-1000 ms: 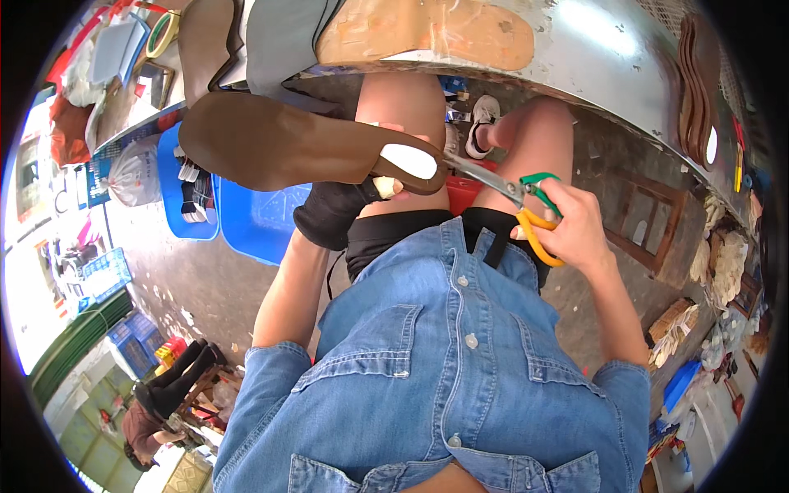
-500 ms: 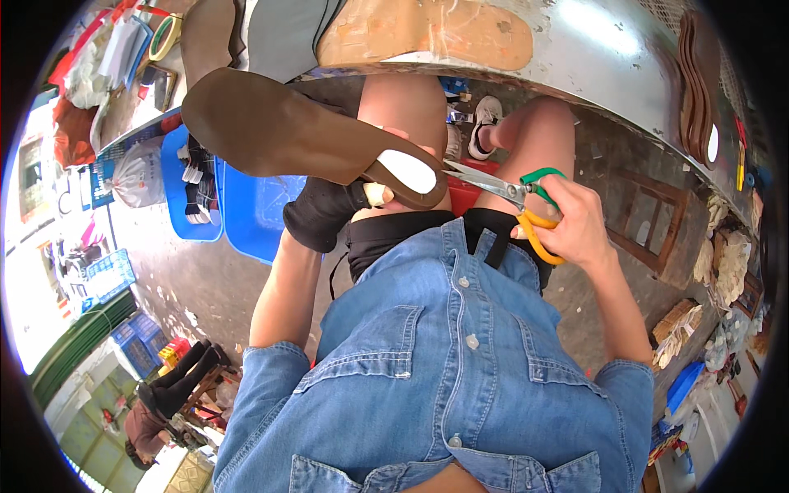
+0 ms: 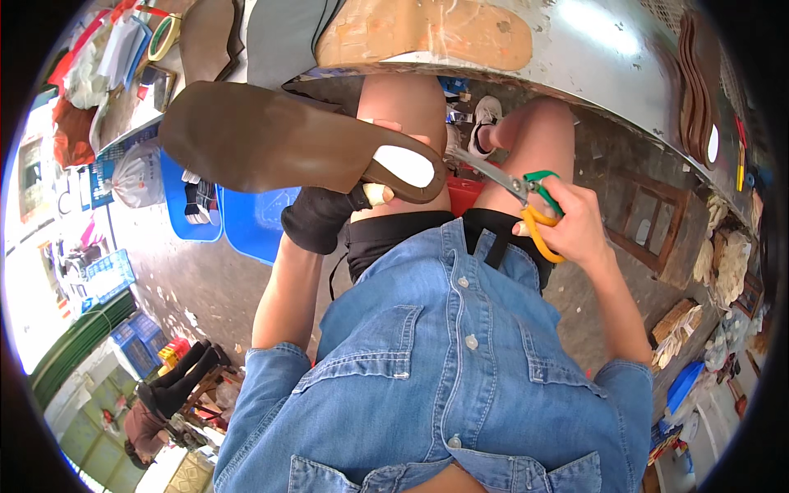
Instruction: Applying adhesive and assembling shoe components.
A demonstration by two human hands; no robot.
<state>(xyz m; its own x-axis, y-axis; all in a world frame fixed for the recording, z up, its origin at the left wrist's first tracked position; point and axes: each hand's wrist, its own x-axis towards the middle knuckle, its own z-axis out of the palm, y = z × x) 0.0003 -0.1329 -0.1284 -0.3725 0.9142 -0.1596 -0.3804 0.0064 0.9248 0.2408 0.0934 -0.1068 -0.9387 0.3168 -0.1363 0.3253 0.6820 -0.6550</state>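
My left hand (image 3: 329, 212), in a black fingertip-less glove, pinches the heel end of a brown insole (image 3: 263, 144), thumb below and fingers at the far edge. The insole stretches out to the left above my lap, with a white oval patch (image 3: 403, 167) at its heel. My right hand (image 3: 579, 220) is closed round the green and yellow handles of a pair of scissors (image 3: 518, 189). The blades point left toward the heel and lie nearly together, a little apart from its edge.
Ahead is a metal-topped bench (image 3: 592, 78) with a tan board (image 3: 427, 33) and stacked brown insoles (image 3: 697, 90). Blue tubs (image 3: 259, 222) stand on the floor at left, a wooden stool (image 3: 649, 218) at right. Another person (image 3: 146, 431) is at the lower left.
The insole has shifted slightly left, its far left end lower. The scissor blades have come closer together, and their tips have moved slightly away from the heel.
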